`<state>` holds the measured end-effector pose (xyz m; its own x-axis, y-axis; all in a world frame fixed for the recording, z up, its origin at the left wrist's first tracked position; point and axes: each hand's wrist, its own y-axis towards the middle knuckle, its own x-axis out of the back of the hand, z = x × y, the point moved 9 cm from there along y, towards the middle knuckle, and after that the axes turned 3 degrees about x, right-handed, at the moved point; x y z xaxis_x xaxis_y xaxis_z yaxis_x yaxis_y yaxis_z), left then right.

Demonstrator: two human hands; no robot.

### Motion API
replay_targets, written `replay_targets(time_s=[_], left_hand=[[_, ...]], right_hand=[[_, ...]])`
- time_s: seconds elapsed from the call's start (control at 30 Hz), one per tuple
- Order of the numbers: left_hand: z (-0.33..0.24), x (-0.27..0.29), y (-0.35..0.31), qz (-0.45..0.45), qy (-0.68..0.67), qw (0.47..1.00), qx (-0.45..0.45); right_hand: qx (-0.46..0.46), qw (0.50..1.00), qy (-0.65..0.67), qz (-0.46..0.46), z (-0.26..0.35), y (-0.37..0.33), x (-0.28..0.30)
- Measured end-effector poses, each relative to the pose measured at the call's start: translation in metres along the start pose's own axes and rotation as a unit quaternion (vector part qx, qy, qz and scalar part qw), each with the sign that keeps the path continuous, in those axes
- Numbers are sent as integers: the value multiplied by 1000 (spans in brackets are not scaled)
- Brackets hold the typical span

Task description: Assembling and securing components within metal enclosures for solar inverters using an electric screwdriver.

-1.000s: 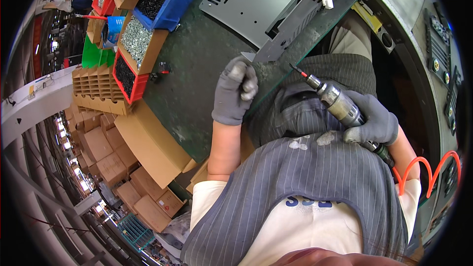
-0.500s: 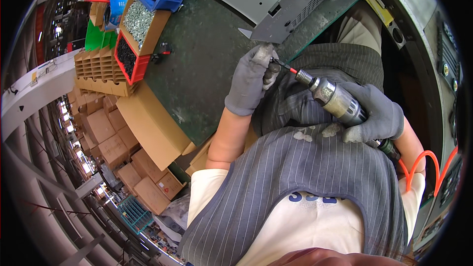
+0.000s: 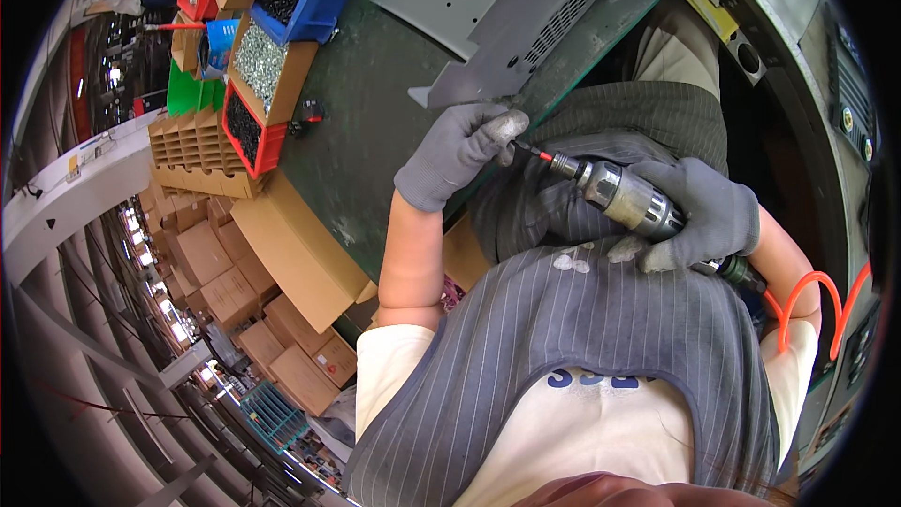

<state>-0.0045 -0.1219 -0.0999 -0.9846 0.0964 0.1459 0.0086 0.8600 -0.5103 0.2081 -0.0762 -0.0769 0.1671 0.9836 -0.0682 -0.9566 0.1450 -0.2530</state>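
Observation:
My right hand (image 3: 704, 216), in a grey glove, is wrapped round an air screwdriver (image 3: 627, 201) with a silver and black body. Its bit, with a red band near the collar, points up and left toward my left hand (image 3: 469, 148). That gloved hand is closed in a pinch right at the bit's tip. Whatever lies between its thumb and fingers is too small or hidden to make out. Just beyond the left fingers, a grey sheet-metal chassis (image 3: 479, 66) with vent slots stands at the edge of the dark green workbench (image 3: 352, 145).
At the left stand a blue bin (image 3: 324, 5) of black screws, a cardboard box (image 3: 293, 66) of silver fasteners and a red bin (image 3: 270, 145) of black ones. An orange coiled hose (image 3: 798, 300) trails from the screwdriver. Cartons (image 3: 305, 357) are stacked beyond the bench.
My left hand has shifted left and turned, its thumb now over the bit's tip. The screwdriver has moved slightly left with my right hand. The whole view has shifted a little.

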Motion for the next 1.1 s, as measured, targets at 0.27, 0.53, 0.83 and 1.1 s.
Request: replay_targets(time_s=[0.27, 0.53, 0.83, 1.1], left_hand=[[4, -11, 8, -48, 53, 990, 124], [-13, -20, 11, -133, 132, 981, 46], [5, -36, 17, -79, 17, 985, 155], [0, -39, 23, 3, 66, 983, 174]], right_hand=[[-59, 993, -101, 12, -13, -7, 15], [-36, 998, -40, 24, -33, -12, 29], [-13, 999, -41, 26, -35, -24, 38], [-33, 995, -78, 43, -28, -22, 35]])
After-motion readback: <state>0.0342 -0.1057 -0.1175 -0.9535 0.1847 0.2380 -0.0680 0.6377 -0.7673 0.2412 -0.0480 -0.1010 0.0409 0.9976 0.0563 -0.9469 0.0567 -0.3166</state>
